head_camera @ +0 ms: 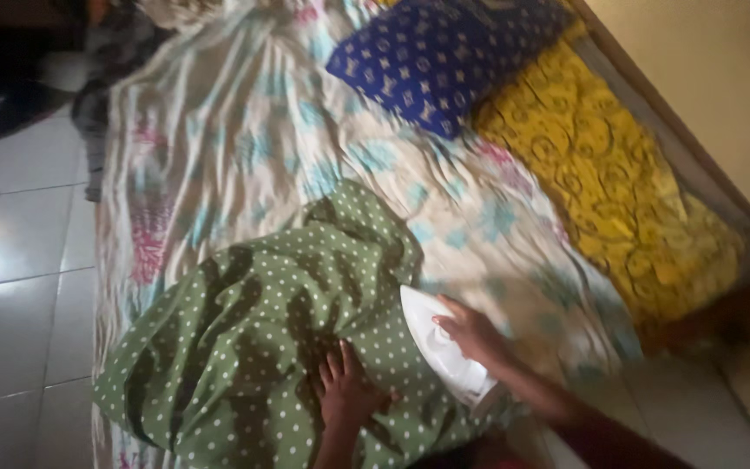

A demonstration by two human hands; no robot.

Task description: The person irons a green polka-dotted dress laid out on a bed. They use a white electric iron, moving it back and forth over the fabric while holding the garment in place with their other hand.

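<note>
A green cloth with white polka dots (253, 339) lies crumpled on a pale floral sheet (245, 139) spread over the floor. My left hand (345, 386) rests flat on the green cloth, fingers spread, pressing it down. My right hand (470, 334) grips the top of a white clothes iron (440, 347), which sits on the right edge of the green cloth with its tip pointing away from me. The two hands are about a hand's width apart.
A blue patterned pillow (431, 56) and a yellow patterned cloth (609, 182) lie at the far right by a beige wall (722, 78). Grey floor tiles (19, 260) run along the left. Dark clothing (97, 104) is heaped at the upper left.
</note>
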